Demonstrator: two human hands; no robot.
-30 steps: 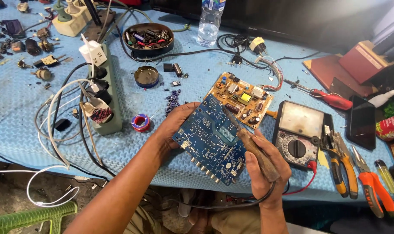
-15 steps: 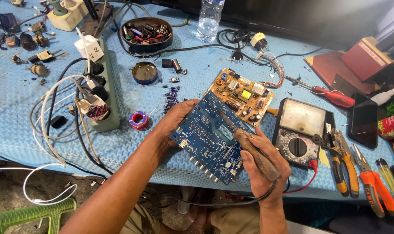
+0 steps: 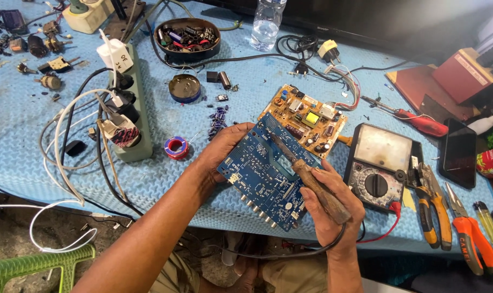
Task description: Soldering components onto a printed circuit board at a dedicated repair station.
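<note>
The left hand (image 3: 225, 149) is gripping the far left edge of a blue circuit board (image 3: 268, 173), holding it tilted above the near edge of the table (image 3: 24, 146). The right hand (image 3: 333, 203) is closing around the wooden handle of a soldering iron (image 3: 306, 176), whose dark tip is lying across the board's upper face. Just beyond the board, a yellow circuit board (image 3: 306, 119) is resting on the blue table cover. To the right, a multimeter (image 3: 379, 163) is sitting near the right hand, with pliers (image 3: 431, 201) beside it. A green power strip (image 3: 130, 108) is lying to the left.
</note>
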